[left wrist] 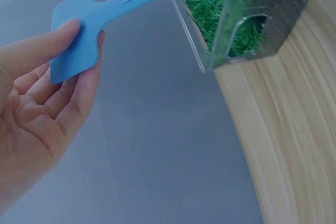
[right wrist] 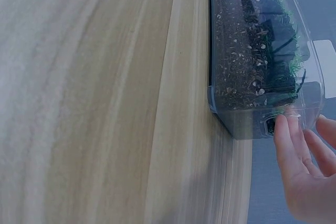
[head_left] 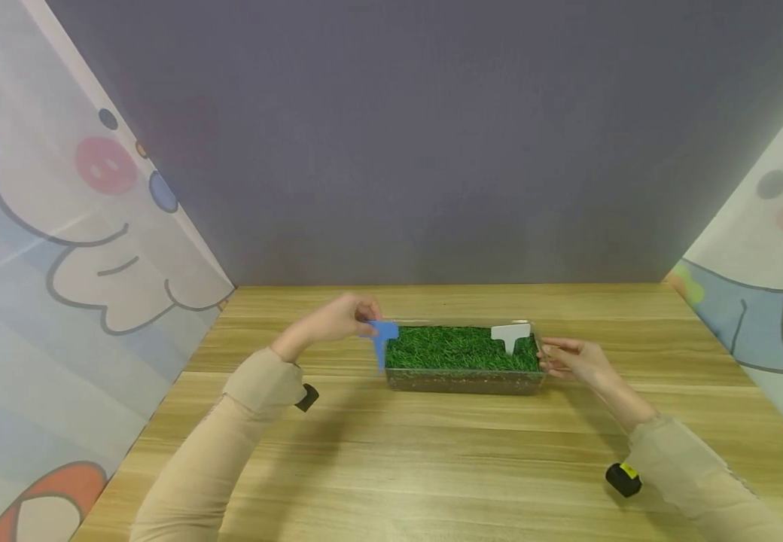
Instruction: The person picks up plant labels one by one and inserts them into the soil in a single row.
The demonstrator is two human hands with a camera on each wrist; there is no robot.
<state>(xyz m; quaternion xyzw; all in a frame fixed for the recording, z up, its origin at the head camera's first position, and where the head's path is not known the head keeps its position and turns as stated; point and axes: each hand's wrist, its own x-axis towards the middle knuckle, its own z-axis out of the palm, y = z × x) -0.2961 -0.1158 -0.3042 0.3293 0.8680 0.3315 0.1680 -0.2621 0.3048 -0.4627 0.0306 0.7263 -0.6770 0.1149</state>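
Observation:
My left hand (head_left: 345, 316) pinches the wide head of a blue T-shaped plant label (head_left: 385, 331) between thumb and fingers. The label's pointed stem hangs down at the left end of a clear plastic planter box (head_left: 466, 382). In the left wrist view the blue label (left wrist: 79, 40) has its stem tip overlapping the box's end wall. Green grass (head_left: 442, 346) fills the box over dark soil (right wrist: 244, 51). My right hand (head_left: 581, 363) holds the box's right end, fingertips at the handle cutout and thumb by the rim. A white T-shaped label (head_left: 511, 332) stands in the grass near that end.
The box rests on a wood-grain table (head_left: 459, 459), close to its far side. Behind the table rises a dark grey panel (head_left: 446, 150). Cartoon-printed curtains (head_left: 39, 301) flank it on the left and right. Both wrists carry small black cameras (head_left: 623, 479).

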